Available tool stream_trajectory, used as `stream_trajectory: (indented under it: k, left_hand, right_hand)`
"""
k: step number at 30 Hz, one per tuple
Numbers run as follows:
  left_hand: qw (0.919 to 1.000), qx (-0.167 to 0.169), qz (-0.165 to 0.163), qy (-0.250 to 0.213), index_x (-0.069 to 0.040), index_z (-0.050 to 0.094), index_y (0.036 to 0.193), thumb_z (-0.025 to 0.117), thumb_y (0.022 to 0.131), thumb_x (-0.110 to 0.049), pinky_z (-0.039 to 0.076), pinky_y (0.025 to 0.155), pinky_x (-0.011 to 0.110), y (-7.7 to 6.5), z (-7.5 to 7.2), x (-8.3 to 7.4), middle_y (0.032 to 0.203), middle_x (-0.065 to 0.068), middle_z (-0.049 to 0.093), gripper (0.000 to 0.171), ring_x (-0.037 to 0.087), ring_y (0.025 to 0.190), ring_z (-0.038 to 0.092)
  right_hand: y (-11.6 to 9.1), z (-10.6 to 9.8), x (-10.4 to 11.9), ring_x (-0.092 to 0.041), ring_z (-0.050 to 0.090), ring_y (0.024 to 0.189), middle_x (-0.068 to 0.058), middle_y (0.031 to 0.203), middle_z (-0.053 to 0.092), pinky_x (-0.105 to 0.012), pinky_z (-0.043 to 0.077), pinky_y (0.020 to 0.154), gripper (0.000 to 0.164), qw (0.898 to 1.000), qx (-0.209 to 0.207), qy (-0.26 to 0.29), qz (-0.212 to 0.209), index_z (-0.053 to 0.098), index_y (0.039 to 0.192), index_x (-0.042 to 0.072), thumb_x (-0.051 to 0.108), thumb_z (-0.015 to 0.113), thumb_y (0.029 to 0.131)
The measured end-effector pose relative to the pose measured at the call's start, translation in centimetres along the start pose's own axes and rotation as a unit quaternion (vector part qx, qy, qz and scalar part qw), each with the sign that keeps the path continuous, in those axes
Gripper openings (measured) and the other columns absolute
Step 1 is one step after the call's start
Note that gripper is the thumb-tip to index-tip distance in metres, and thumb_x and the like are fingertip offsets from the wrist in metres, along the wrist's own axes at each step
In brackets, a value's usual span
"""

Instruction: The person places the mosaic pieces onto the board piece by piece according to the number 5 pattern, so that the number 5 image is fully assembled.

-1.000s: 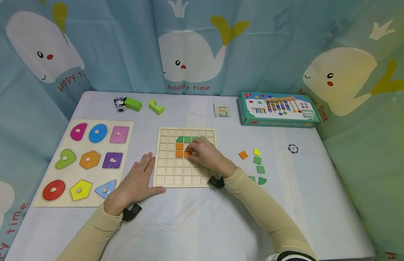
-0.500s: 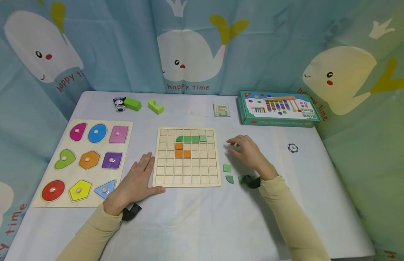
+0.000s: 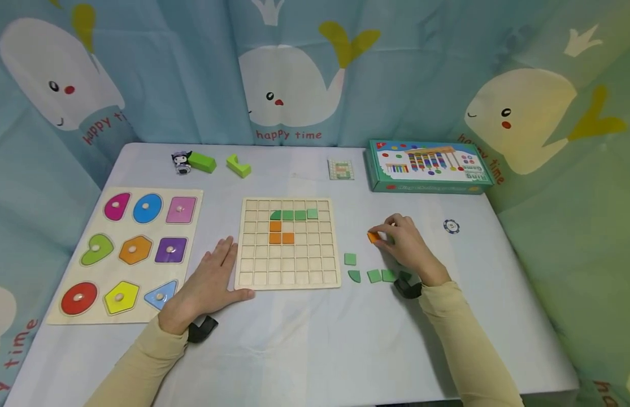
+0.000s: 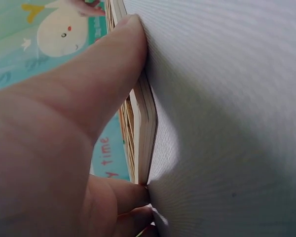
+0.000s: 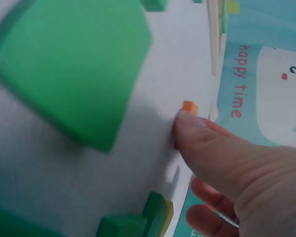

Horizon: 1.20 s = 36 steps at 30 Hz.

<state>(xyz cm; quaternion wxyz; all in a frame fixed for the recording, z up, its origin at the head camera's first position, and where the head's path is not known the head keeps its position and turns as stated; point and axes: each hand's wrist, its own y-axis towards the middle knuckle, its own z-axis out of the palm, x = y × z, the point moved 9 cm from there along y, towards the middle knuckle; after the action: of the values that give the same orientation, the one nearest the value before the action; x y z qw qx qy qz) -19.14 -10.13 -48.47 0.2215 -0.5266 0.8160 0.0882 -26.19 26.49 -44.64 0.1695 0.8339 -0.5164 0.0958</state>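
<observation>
My right hand [image 3: 403, 243] pinches an orange square tile [image 3: 373, 237] between thumb and fingers, to the right of the wooden grid board [image 3: 286, 280]. In the right wrist view the tile [image 5: 189, 106] shows at the thumb tip. On the board lie a row of green tiles [image 3: 300, 215] with a rounded one at its left end, and orange tiles [image 3: 276, 238] below. My left hand [image 3: 208, 282] lies with straight fingers along the board's left edge, thumb by its front corner. The left wrist view shows the thumb [image 4: 108, 64] against the board's side [image 4: 147, 133].
Several loose green pieces [image 3: 374, 276] lie under and beside the right wrist. A shape puzzle board [image 3: 137, 268] stands left. At the back are green blocks [image 3: 201, 163], a figurine [image 3: 181, 163], a pattern card [image 3: 341, 169] and a game box [image 3: 429, 167]; a round chip [image 3: 451, 226] lies right.
My right hand has left an orange tile on the board, moved right over the table and picked up another orange tile. The left hand stays put.
</observation>
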Motion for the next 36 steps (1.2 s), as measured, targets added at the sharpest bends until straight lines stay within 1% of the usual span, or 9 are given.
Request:
stream_trajectory:
  k: [3,5,9,12,15,20,25,31,36]
  left_hand:
    - [1.0000,0.001,0.000,-0.001,0.014,0.020,0.148,0.076,0.081,-0.050,0.015,0.111,0.060,0.0,0.0,0.0,0.156,0.030,0.012,0.108,0.044,0.143,0.011]
    - [1.0000,0.000,0.000,-0.001,0.014,0.020,0.148,0.076,0.081,-0.050,0.015,0.111,0.060,0.0,0.0,0.1,0.156,0.030,0.013,0.109,0.044,0.143,0.011]
    - [1.0000,0.001,-0.001,0.002,0.015,0.020,0.148,0.076,0.080,-0.051,0.016,0.111,0.060,0.0,-0.1,0.1,0.156,0.030,0.013,0.109,0.044,0.143,0.012]
    - [1.0000,0.001,-0.001,0.006,0.015,0.020,0.148,0.076,0.080,-0.052,0.016,0.111,0.059,0.1,-0.1,0.1,0.156,0.030,0.013,0.110,0.044,0.143,0.012]
    - [1.0000,-0.001,0.000,0.007,0.014,0.020,0.148,0.076,0.080,-0.052,0.017,0.111,0.059,0.1,-0.1,0.1,0.156,0.030,0.013,0.110,0.044,0.143,0.012]
    - [1.0000,-0.002,0.001,0.006,0.014,0.020,0.148,0.076,0.080,-0.052,0.017,0.111,0.060,0.1,0.0,0.2,0.156,0.030,0.013,0.110,0.044,0.143,0.012]
    - [1.0000,-0.002,-0.001,0.008,0.014,0.021,0.148,0.076,0.080,-0.053,0.017,0.111,0.060,0.0,0.1,0.3,0.156,0.030,0.013,0.110,0.043,0.143,0.012]
    - [1.0000,-0.006,-0.001,0.007,0.014,0.021,0.148,0.076,0.079,-0.052,0.018,0.111,0.060,0.0,0.0,0.2,0.156,0.030,0.015,0.110,0.044,0.143,0.014]
    - [1.0000,-0.008,0.002,0.006,0.014,0.021,0.148,0.076,0.080,-0.052,0.018,0.111,0.060,-0.1,-0.1,0.1,0.155,0.031,0.015,0.110,0.044,0.143,0.014]
  right_hand:
    - [0.5,0.3,0.1,-0.032,0.045,0.087,-0.017,0.100,0.056,-0.043,0.038,0.073,0.022,1.000,-0.001,-0.012,0.018,0.074,0.101,0.002,0.009,0.081,0.081]
    - [0.9,0.6,0.3,-0.033,0.048,0.090,-0.017,0.101,0.058,-0.045,0.040,0.076,0.022,0.999,0.004,-0.009,0.031,0.072,0.100,-0.001,0.010,0.080,0.082]
    - [1.8,1.0,1.3,-0.033,0.053,0.093,-0.017,0.101,0.063,-0.046,0.043,0.082,0.024,0.999,0.012,0.026,0.040,0.069,0.102,-0.005,0.011,0.076,0.086]
    - [2.6,1.4,2.7,-0.030,0.055,0.093,-0.014,0.101,0.064,-0.044,0.044,0.084,0.026,0.997,0.020,0.059,0.039,0.067,0.106,-0.004,0.013,0.074,0.088]
    - [3.3,2.0,4.4,-0.027,0.055,0.093,-0.010,0.102,0.064,-0.041,0.045,0.084,0.026,0.996,0.032,0.082,0.023,0.067,0.109,-0.001,0.016,0.073,0.090]
    - [4.5,3.2,7.6,-0.024,0.057,0.091,-0.008,0.102,0.065,-0.038,0.048,0.081,0.028,0.994,0.042,0.095,-0.026,0.068,0.111,0.001,0.018,0.074,0.089]
    - [5.8,4.3,10.2,-0.021,0.057,0.091,-0.005,0.099,0.067,-0.035,0.048,0.080,0.028,0.994,0.046,0.081,-0.054,0.070,0.109,0.002,0.021,0.075,0.089]
    - [7.1,5.4,12.3,-0.019,0.057,0.088,-0.004,0.096,0.064,-0.033,0.048,0.080,0.023,0.994,0.059,0.050,-0.080,0.072,0.102,0.004,0.021,0.077,0.087]
    - [7.7,5.9,13.1,-0.019,0.057,0.091,-0.005,0.097,0.064,-0.033,0.048,0.082,0.024,0.993,0.075,0.044,-0.077,0.070,0.102,0.003,0.019,0.078,0.086]
